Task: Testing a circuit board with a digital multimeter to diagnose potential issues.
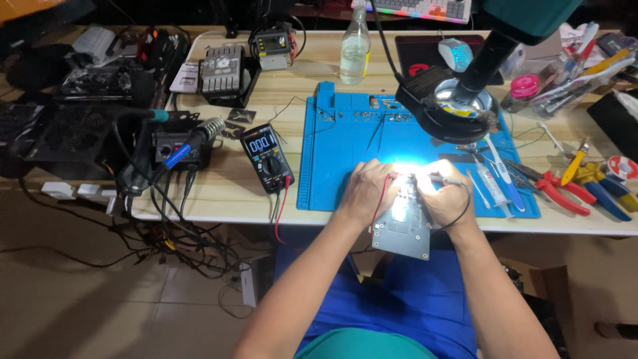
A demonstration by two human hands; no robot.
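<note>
A grey circuit board point(404, 229) lies at the front edge of a blue work mat point(339, 153), brightly lit from above, overhanging the table edge. My left hand point(365, 189) rests on the board's left side with a red test lead under its fingers. My right hand point(448, 196) grips a slim black probe whose tip touches the board's top. The red and black leads run to a black multimeter point(266, 156) with a lit display, left of the mat.
A black lamp-magnifier head point(445, 106) hangs over the mat. Pliers and cutters point(578, 186), a syringe and tweezers lie to the right. A soldering station point(176, 143) with cables stands left, a clear bottle point(354, 50) behind, a computer mouse point(455, 52) on a pad.
</note>
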